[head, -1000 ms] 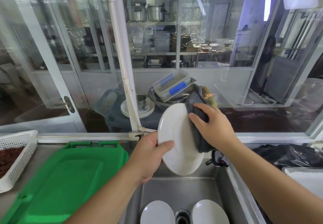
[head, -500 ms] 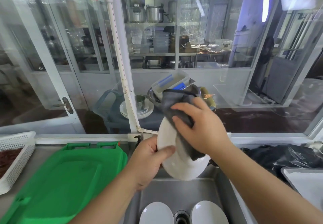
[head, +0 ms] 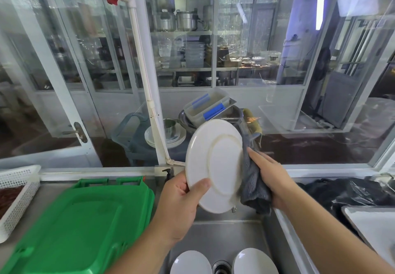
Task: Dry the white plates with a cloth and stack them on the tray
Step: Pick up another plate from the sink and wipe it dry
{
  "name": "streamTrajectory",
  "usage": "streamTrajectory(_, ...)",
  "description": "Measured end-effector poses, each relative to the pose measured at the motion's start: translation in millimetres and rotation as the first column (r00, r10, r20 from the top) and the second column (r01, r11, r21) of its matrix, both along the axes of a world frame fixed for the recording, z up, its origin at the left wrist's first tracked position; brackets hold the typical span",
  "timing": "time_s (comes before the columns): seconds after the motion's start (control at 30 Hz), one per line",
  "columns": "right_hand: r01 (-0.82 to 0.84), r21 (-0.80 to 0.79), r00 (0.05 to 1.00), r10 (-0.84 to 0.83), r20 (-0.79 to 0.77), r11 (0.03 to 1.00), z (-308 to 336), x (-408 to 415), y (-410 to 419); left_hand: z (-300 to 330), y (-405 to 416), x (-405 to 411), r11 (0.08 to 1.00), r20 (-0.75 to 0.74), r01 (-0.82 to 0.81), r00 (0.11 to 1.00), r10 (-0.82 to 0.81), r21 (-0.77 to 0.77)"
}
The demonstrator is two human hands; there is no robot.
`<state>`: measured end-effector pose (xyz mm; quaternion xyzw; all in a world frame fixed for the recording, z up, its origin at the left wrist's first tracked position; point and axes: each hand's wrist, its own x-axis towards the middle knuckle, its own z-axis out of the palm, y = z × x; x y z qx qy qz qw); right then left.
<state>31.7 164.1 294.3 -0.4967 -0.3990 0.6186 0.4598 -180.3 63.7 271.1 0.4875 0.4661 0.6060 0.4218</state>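
A: Plate (head: 215, 164) is up over the sink (head: 218, 239), standing on its edge. We see its back w/ the round ring now. Half a sec ago the cloth covered the front.

B: Who holds it?

A: Left hand (head: 177, 205) grips the bottom left rim, thumb on the side facing us, fingers behind. Same grip as before.

B: And the cloth?

A: Grey cloth (head: 253, 186) is bunched at the plate's right edge now. Right hand (head: 271, 179) holds it, fingers curled round it, pressing it to the rim. Before, that hand was up on top of the plate, wiping the middle. It slid down & to the right.

B: Other plates?

A: Two more white plates (head: 190, 263) lie flat in the sink bottom, one each side of the drain (head: 221, 267). They didn't move.

B: Tray?

A: Green tray (head: 81, 226) sits on the counter left of the sink, no plates on it. White basket (head: 15, 194) is just left of the tray, a black bag (head: 352, 194) on the right side.
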Motion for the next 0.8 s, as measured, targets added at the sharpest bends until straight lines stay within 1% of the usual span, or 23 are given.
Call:
streamTrajectory(0.1, -0.069, -0.16, 0.991, 0.049, -0.126, 0.985, -12, -1, -9, 1, 0, 5, 1.0, 0.043, 0.003, 0.999, -0.002, -0.017)
streamTrajectory(0.17, -0.107, -0.189, 0.979, 0.07, -0.192, 0.976, -16, -1, -9, 6, 2, 4, 0.997, 0.078, 0.037, 0.996, -0.032, -0.067)
streamTrajectory(0.2, -0.103, -0.186, 0.978, 0.065, -0.2, 0.977, -16, 1, -7, 12, 3, 2, 0.993, 0.086, 0.064, 0.995, -0.056, -0.101)
streamTrajectory(0.27, -0.08, -0.156, 0.986, 0.055, -0.155, 0.985, -12, 6, -3, 25, 5, -4, 0.976, 0.108, 0.138, 0.987, -0.121, -0.168)
streamTrajectory(0.33, -0.072, -0.091, 0.994, 0.064, -0.086, 0.993, -6, 11, 2, 39, 7, -12, 0.951, 0.166, 0.203, 0.972, -0.167, -0.234)
streamTrajectory(0.37, -0.073, -0.053, 0.996, 0.07, -0.054, 0.996, -3, 14, 5, 45, 9, -14, 0.939, 0.186, 0.215, 0.968, -0.169, -0.266)
streamTrajectory(0.43, -0.088, 0.008, 0.996, 0.088, 0.0, 0.996, 4, 17, 9, 48, 10, -16, 0.937, 0.16, 0.173, 0.979, -0.128, -0.304)
streamTrajectory(0.5, -0.091, 0.053, 0.996, 0.09, 0.029, 0.994, 12, 16, 11, 47, 11, -14, 0.957, 0.127, 0.12, 0.988, -0.088, -0.266)
streamTrajectory(0.6, -0.034, 0.09, 0.999, 0.034, 0.002, 0.995, 17, 10, 12, 49, 10, -6, 0.987, 0.061, 0.06, 0.997, -0.051, -0.149)
streamTrajectory(0.67, -0.007, 0.071, 0.999, 0.01, -0.039, 0.997, 16, 4, 9, 49, 10, -1, 0.998, 0.012, 0.014, 1.0, -0.013, -0.066)
streamTrajectory(0.8, -0.013, -0.036, 0.986, 0.007, -0.164, 0.999, 2, -11, -2, 39, 10, 7, 0.995, -0.002, -0.077, 0.997, 0.077, 0.061)
